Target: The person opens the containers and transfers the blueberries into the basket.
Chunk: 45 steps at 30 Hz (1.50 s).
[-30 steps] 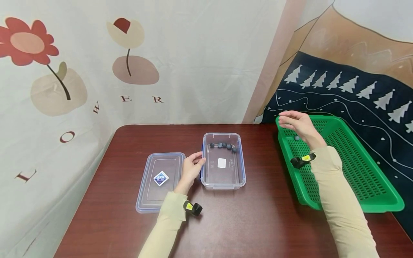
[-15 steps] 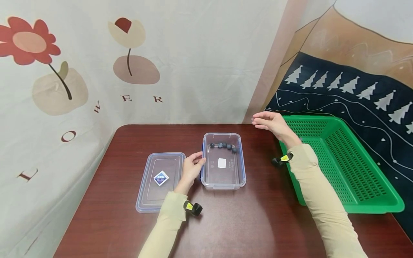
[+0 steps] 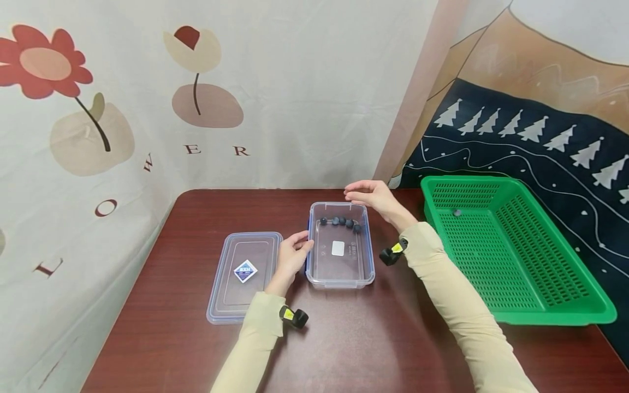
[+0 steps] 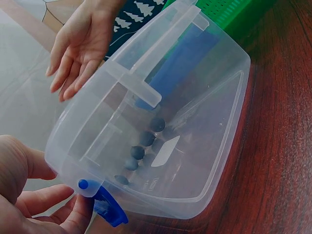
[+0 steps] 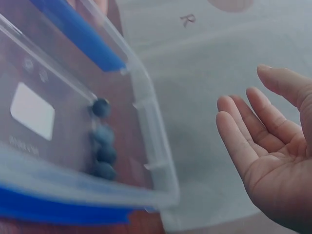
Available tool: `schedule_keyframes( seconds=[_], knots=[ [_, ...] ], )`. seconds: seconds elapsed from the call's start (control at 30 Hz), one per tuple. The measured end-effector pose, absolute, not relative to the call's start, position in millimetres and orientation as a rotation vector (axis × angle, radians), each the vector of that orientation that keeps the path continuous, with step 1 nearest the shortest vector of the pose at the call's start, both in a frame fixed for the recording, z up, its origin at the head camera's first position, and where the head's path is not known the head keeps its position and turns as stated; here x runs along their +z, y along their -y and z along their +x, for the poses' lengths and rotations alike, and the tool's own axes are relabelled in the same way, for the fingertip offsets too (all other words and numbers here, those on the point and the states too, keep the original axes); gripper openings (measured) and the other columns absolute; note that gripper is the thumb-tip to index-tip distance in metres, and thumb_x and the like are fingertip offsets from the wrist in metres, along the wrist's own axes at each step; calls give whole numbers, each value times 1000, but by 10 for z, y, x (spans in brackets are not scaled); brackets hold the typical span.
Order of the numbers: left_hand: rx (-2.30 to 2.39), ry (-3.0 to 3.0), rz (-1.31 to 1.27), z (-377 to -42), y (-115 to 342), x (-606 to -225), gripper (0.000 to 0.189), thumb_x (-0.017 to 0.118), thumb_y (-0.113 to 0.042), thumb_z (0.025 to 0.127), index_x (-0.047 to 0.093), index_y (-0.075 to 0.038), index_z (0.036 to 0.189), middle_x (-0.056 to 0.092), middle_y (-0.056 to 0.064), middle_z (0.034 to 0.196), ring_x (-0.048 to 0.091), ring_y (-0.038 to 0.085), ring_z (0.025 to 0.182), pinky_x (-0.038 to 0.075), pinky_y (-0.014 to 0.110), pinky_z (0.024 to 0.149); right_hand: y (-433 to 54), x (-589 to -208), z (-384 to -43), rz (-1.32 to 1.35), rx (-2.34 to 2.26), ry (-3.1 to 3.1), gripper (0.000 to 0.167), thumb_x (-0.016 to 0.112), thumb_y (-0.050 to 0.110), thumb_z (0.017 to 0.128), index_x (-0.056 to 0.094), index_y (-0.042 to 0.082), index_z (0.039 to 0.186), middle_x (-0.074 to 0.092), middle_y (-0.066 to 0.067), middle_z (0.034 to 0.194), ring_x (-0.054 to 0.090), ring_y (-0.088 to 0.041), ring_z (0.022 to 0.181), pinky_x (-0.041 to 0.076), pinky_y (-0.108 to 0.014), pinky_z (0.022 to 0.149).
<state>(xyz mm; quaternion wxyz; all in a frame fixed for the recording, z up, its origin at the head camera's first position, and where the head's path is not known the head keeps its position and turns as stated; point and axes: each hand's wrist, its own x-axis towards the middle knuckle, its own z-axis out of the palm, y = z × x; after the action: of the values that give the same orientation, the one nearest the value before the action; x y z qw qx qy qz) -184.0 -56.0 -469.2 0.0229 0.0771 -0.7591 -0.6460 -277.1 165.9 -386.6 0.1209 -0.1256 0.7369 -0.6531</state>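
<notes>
A clear plastic food container (image 3: 339,267) with blue side latches stands uncovered on the table. Several blueberries (image 3: 342,221) sit in a row at its far end. At the container's left rim, my left hand (image 3: 292,256) holds the side by a blue latch (image 4: 109,207). My right hand (image 3: 375,199) hovers by the far right corner, fingers loosely bent. In the right wrist view, nothing lies in its palm or between its fingers (image 5: 236,141). One more blueberry (image 3: 457,212) lies in the green basket (image 3: 530,316) to the right.
The container's clear lid (image 3: 245,297), with a blue and white sticker, lies flat left of the container. Behind the brown table (image 3: 339,344) hang a pale flower-print cloth (image 3: 304,98) and a dark one with white trees (image 3: 491,142).
My right hand has swung left from over the green basket to the container's far right corner, uncovering the blueberry in the basket. My left hand and the container have stayed put.
</notes>
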Motion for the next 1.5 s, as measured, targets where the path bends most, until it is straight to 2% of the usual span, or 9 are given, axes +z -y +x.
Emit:
schedule_keyframes(
  seconds=[0.1, 0.3, 0.5, 0.67, 0.77, 0.97, 1.2, 1.33, 1.5],
  knots=[
    [-1998, 2352, 237, -1839, 563, -4695, 31, 62, 0, 86, 61, 8, 116, 64, 23, 110, 63, 30, 96, 52, 34, 81, -1533, -3930, -2769, -370, -1905, -2152, 34, 66, 6, 86, 59, -11, 115, 63, -24, 111, 57, -41, 107, 41, -51, 95],
    [-1999, 2352, 235, -1833, 568, -4688, 31, 62, -1, 86, 61, 7, 116, 64, 23, 110, 63, 30, 96, 52, 35, 82, -1341, -4038, -2775, -358, -1881, -2153, 32, 68, 8, 86, 62, -7, 113, 61, -25, 115, 54, -42, 110, 46, -43, 93],
    [-2000, 2351, 235, -1843, 567, -4690, 31, 62, -1, 86, 61, 7, 116, 65, 24, 106, 63, 30, 95, 52, 34, 81, -1206, -4180, -2818, -298, -1878, -2134, 31, 68, 6, 84, 63, -7, 112, 64, -22, 111, 64, -27, 99, 49, -38, 89],
    [-2007, 2348, 235, -1844, 570, -4683, 31, 62, -2, 87, 61, 7, 116, 66, 24, 103, 63, 30, 95, 52, 34, 80, -1132, -4284, -2843, -255, -1815, -2212, 30, 69, 7, 84, 65, -6, 112, 65, -18, 111, 64, -18, 94, 50, -34, 87],
    [-2004, 2350, 230, -1842, 573, -4680, 31, 62, -2, 87, 61, 8, 117, 66, 24, 103, 63, 30, 95, 52, 34, 80, -1096, -4325, -2848, -235, -1737, -2288, 29, 69, 8, 84, 66, -4, 110, 66, -17, 109, 65, -16, 92, 51, -35, 87],
    [-2011, 2345, 221, -1845, 571, -4682, 31, 62, -1, 87, 60, 8, 116, 66, 25, 103, 63, 30, 94, 52, 32, 79, -1030, -4420, -2869, -223, -1648, -2371, 27, 70, 8, 83, 68, -4, 107, 68, -15, 104, 61, -7, 75, 50, -44, 85],
    [-2021, 2333, 213, -1851, 566, -4694, 31, 62, 0, 86, 60, 9, 116, 65, 25, 103, 64, 29, 93, 52, 30, 78, -968, -4515, -2888, -168, -1660, -2359, 26, 70, 7, 83, 68, -4, 106, 70, -9, 93, 60, -33, 84, 50, -47, 82],
    [-2015, 2336, 208, -1846, 567, -4684, 31, 62, 0, 87, 60, 9, 116, 65, 25, 104, 63, 30, 94, 52, 32, 79, -939, -4514, -2871, -109, -1649, -2370, 25, 69, 7, 83, 69, -3, 106, 69, -13, 100, 62, -28, 85, 50, -45, 85],
    [-2017, 2332, 208, -1842, 567, -4683, 31, 62, 0, 86, 60, 10, 116, 64, 25, 107, 63, 30, 94, 52, 31, 79, -915, -4521, -2865, -58, -1662, -2405, 23, 70, 6, 82, 70, -3, 103, 68, -16, 104, 64, -29, 88, 51, -43, 84]
  ],
)
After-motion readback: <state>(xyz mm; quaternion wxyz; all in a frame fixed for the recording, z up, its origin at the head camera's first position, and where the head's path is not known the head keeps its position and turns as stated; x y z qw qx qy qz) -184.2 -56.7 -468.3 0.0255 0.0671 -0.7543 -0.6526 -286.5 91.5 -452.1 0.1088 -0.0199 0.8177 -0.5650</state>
